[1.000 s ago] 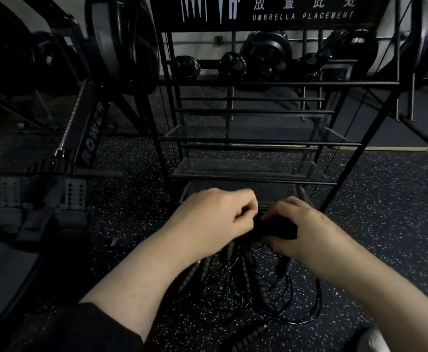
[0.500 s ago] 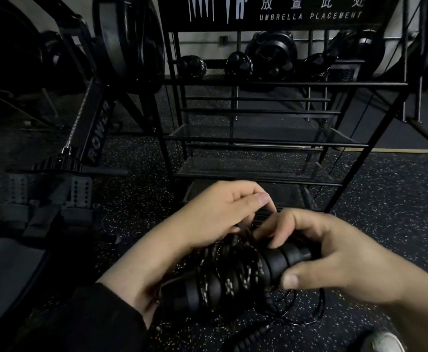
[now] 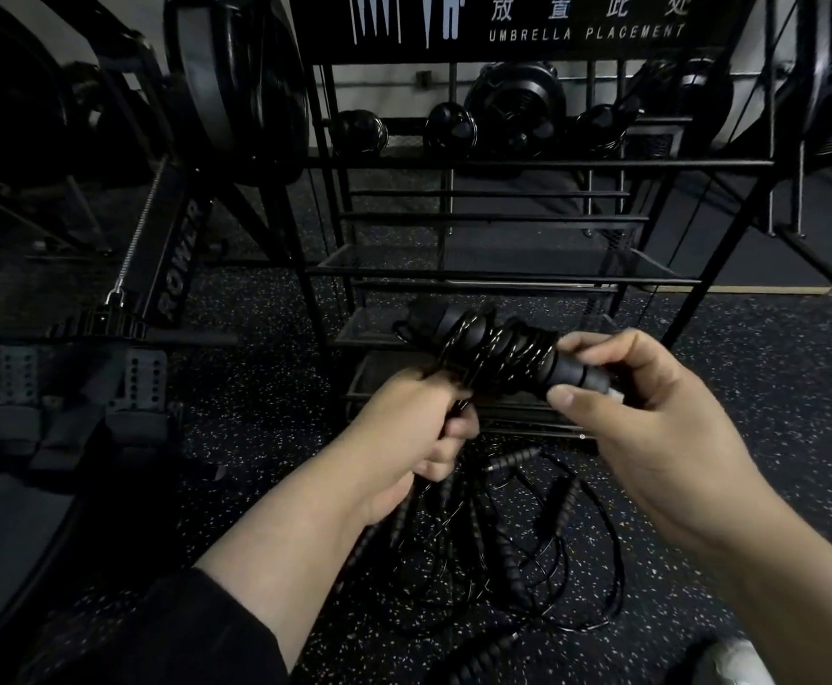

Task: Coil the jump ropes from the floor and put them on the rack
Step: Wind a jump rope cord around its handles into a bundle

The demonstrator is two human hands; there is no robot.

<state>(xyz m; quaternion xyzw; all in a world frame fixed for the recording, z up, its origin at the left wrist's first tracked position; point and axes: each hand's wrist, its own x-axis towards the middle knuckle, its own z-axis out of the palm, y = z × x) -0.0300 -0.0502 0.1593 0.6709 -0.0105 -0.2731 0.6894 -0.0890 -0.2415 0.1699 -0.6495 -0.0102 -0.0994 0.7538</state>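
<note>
Head view: the right hand (image 3: pixel 661 417) holds up a coiled jump rope (image 3: pixel 502 351), its fingers (image 3: pixel 589 346) and thumb curled round the black handles at the bundle's right end. The cord is wound in glossy loops around the handles, and the bundle lies tilted, its far end pointing up and left, in front of the lower shelves of the rack (image 3: pixel 502 274). The left hand (image 3: pixel 414 427) sits just below and left of the bundle, clenched on a strand of cord that runs up into the windings. Beneath both hands, more jump ropes (image 3: pixel 517 551) lie in a loose tangle on the speckled floor (image 3: pixel 774 388), with ribbed handles sticking out among the thin cords; one ribbed handle lies at the near edge of the picture. The rack stands beyond the hands, a black metal frame with mesh shelves, dark round weights (image 3: pixel 451 128) on its top shelf, and a sign (image 3: pixel 587 22) reading "UMBRELLA PLACEMENT" above. To the left stands a rowing machine (image 3: pixel 176 259) marked "ROWER". A dark sleeve (image 3: pixel 181 630) covers the left forearm near the bottom
</note>
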